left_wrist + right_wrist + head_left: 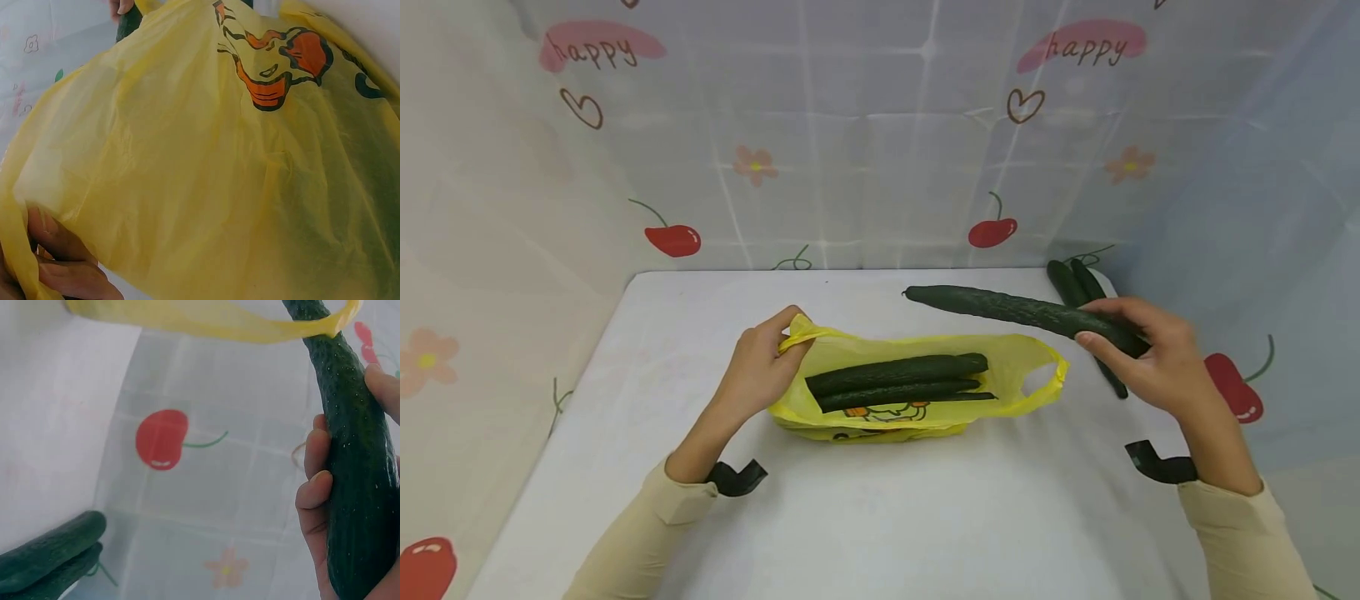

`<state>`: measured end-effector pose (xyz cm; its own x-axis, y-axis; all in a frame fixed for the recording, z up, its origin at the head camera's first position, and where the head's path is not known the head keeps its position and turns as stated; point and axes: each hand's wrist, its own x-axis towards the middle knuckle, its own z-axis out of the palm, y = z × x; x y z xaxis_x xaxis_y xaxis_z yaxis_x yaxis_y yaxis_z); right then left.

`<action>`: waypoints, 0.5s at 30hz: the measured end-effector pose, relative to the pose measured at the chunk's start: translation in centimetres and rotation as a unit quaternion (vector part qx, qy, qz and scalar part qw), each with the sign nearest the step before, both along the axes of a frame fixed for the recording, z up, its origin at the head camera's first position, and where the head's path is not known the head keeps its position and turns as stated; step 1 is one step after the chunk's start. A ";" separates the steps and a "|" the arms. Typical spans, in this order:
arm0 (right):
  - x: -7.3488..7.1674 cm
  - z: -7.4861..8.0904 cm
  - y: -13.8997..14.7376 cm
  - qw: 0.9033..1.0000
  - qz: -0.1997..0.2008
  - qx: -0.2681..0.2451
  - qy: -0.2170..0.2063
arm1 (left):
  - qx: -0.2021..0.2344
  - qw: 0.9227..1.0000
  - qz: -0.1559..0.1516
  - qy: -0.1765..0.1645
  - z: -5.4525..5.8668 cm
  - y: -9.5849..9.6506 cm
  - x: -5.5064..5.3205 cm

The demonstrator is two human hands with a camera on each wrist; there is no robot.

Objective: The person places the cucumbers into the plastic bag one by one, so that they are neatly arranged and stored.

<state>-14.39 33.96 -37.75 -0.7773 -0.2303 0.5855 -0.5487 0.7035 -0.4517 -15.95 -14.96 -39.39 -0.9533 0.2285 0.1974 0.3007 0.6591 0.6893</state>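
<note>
A yellow plastic bag (pixel 865 343) lies with its mouth spread on the table, several dark green cucumbers (pixel 895 373) inside it. My left hand (pixel 763 362) pinches the bag's left handle; in the left wrist view its fingers (pixel 69 275) grip the yellow film, and a cartoon print shows on the bag. My right hand (pixel 1157 350) holds one long cucumber (pixel 1000 307) by its right end, raised above the bag's right side and pointing left. In the right wrist view, fingers and thumb wrap around this cucumber (pixel 353 456).
Other cucumbers (pixel 1071 283) lie at the back right of the white table (pixel 880 517). A printed curtain (pixel 880 167) hangs behind the table and along both sides. The bag's right handle loop (pixel 1052 383) stands up near the right hand.
</note>
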 end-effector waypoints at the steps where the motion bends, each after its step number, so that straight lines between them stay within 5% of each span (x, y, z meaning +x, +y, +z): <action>1: 0.1 0.2 -0.2 1.000 0.016 -0.003 -0.001 | 0.000 1.000 0.000 0.000 0.0 0.0 0.0; 9: 0.7 1.5 -2.8 0.991 0.133 0.005 0.007 | 0.007 1.000 -0.003 -0.001 -0.1 -0.1 -0.3; 15: 1.2 2.0 -6.3 0.984 0.156 0.068 -0.047 | 0.012 1.000 -0.006 0.001 -0.3 0.0 -0.3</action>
<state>-13.15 27.61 -35.73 -0.7056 -0.5373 0.4620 -0.7079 0.5647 -0.4244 -16.24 -14.99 -39.70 -0.9498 0.2356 0.2057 0.3109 0.6389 0.7036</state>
